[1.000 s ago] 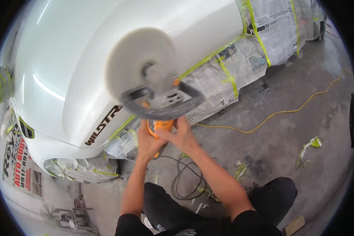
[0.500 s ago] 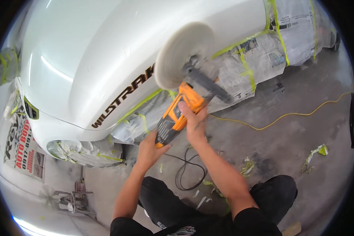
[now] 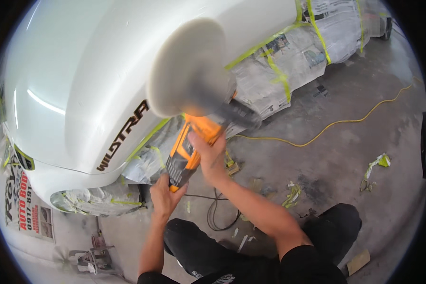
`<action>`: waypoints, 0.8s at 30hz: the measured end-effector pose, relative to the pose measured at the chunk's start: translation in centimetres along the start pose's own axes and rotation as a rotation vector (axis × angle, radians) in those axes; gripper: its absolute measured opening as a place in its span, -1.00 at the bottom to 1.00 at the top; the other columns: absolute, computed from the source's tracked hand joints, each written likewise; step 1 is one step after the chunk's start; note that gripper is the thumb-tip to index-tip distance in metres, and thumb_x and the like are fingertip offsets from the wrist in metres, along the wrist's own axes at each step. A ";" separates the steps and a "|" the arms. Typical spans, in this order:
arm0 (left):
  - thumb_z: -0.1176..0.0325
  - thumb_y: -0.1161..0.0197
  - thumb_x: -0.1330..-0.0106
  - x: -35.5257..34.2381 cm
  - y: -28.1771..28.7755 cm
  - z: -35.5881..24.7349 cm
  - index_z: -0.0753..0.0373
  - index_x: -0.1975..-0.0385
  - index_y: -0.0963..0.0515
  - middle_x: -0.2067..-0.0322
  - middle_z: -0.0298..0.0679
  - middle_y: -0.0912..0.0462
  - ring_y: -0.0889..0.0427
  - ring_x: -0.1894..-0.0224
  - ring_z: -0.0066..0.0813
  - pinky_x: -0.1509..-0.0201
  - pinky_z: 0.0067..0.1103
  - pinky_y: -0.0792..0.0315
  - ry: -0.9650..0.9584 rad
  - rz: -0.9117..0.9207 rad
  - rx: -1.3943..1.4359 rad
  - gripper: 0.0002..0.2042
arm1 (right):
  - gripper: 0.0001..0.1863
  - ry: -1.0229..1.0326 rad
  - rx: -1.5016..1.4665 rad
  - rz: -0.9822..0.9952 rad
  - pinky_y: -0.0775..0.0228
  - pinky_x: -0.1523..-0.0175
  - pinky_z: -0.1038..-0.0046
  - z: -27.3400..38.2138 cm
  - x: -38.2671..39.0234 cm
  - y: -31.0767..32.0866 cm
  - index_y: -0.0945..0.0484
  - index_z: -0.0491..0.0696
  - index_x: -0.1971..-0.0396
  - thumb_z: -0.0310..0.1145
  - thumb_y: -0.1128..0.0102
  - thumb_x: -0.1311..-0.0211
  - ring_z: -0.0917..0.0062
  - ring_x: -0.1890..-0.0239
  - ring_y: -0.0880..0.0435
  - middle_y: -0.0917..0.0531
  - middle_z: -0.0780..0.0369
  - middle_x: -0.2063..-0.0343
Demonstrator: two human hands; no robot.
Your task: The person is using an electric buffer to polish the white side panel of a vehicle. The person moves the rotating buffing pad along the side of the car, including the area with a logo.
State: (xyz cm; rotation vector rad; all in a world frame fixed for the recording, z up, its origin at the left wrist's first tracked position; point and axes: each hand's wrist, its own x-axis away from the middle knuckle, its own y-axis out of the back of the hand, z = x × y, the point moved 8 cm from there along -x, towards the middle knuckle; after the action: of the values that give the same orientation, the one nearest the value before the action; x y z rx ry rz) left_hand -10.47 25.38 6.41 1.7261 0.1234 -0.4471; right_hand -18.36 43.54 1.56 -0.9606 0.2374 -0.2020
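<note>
Both my hands are closed on an orange and black polisher point(image 3: 202, 127). My left hand point(image 3: 164, 195) grips its rear end, and my right hand point(image 3: 211, 155) wraps round the middle of its body. At the head spins a large whitish buffing pad point(image 3: 182, 61), blurred, held against or very close to the glossy white vehicle body point(image 3: 104, 61). The pad hides the last letters of a dark lettering decal point(image 3: 123, 136) on the panel. A black side handle point(image 3: 244, 114) sticks out to the right, with no hand on it.
Newspaper masking point(image 3: 300, 61) with yellow-green tape covers the vehicle's lower side. A yellow cord point(image 3: 312, 140) crosses the grey floor, and a black cable point(image 3: 213, 215) coils below the polisher. Tape scraps point(image 3: 377, 165) lie around. A sign and a small stand point(image 3: 97, 260) are at left.
Both hands and the polisher have moved left in view, and the pad now covers more of the lettering. The whole view has shifted somewhat too. My grip stays the same.
</note>
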 end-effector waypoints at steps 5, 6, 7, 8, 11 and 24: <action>0.05 -0.53 -0.04 -4.9 0.4 -4.8 0.34 0.28 -0.51 0.46 0.04 -0.60 -0.63 0.42 0.09 0.35 -0.25 -0.47 -0.140 0.055 -0.132 -0.50 | -0.51 0.105 -0.249 -0.140 -0.44 -0.10 0.48 3.9 -3.9 2.4 -0.38 -0.13 -0.16 -0.32 -0.28 -0.30 0.62 0.03 -0.55 -0.54 0.27 0.03; 0.05 -0.53 -0.04 -5.4 0.4 -5.5 0.34 0.28 -0.51 0.46 0.04 -0.60 -0.63 0.42 0.09 0.35 -0.25 -0.47 -0.143 0.062 -0.134 -0.50 | -0.51 0.104 -0.252 -0.147 -0.44 -0.10 0.48 3.9 -4.5 3.2 -0.38 -0.13 -0.16 -0.32 -0.28 -0.30 0.62 0.03 -0.55 -0.54 0.27 0.03; 0.05 -0.53 -0.04 -5.7 0.4 -6.4 0.33 0.24 -0.52 0.44 0.01 -0.62 -0.64 0.41 0.07 0.34 -0.25 -0.48 -0.156 0.081 -0.186 -0.50 | -0.49 0.090 -0.330 -0.139 -0.45 -0.11 0.47 3.7 -4.9 3.8 -0.36 -0.14 -0.18 -0.32 -0.29 -0.30 0.59 0.02 -0.56 -0.55 0.24 0.02; 0.06 -0.53 -0.05 -5.8 0.3 -7.0 0.32 0.21 -0.53 0.41 -0.01 -0.64 -0.65 0.40 0.05 0.34 -0.25 -0.49 -0.166 0.099 -0.239 -0.50 | -0.46 0.073 -0.409 -0.128 -0.46 -0.11 0.46 3.3 -5.2 4.3 -0.34 -0.16 -0.20 -0.33 -0.30 -0.30 0.56 0.02 -0.57 -0.56 0.22 0.01; 0.08 -0.49 -0.09 -5.0 1.2 -7.6 0.28 0.08 -0.49 0.38 -0.11 -0.63 -0.66 0.36 -0.03 0.35 -0.24 -0.49 -0.192 0.105 -0.328 -0.48 | -0.45 -0.032 -0.506 -0.072 -0.46 -0.11 0.45 2.2 -4.9 4.2 -0.34 -0.14 -0.22 -0.28 -0.28 -0.31 0.57 0.01 -0.56 -0.55 0.24 0.03; 0.16 -0.53 -0.05 5.7 9.0 -2.2 0.25 0.10 -0.50 0.40 -0.14 -0.60 -0.66 0.38 -0.06 0.37 -0.26 -0.48 0.029 0.166 -0.603 -0.51 | -0.53 -0.462 -0.734 0.026 -0.50 -0.12 0.42 -10.1 6.7 -3.7 -0.41 -0.04 -0.18 -0.16 -0.19 -0.38 0.58 0.03 -0.64 -0.61 0.31 0.06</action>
State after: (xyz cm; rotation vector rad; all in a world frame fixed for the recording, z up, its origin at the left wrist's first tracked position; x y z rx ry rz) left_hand -1.87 24.68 12.94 1.1378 0.1196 -0.2281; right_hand -15.12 31.79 -1.69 -1.6971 -0.1191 0.1509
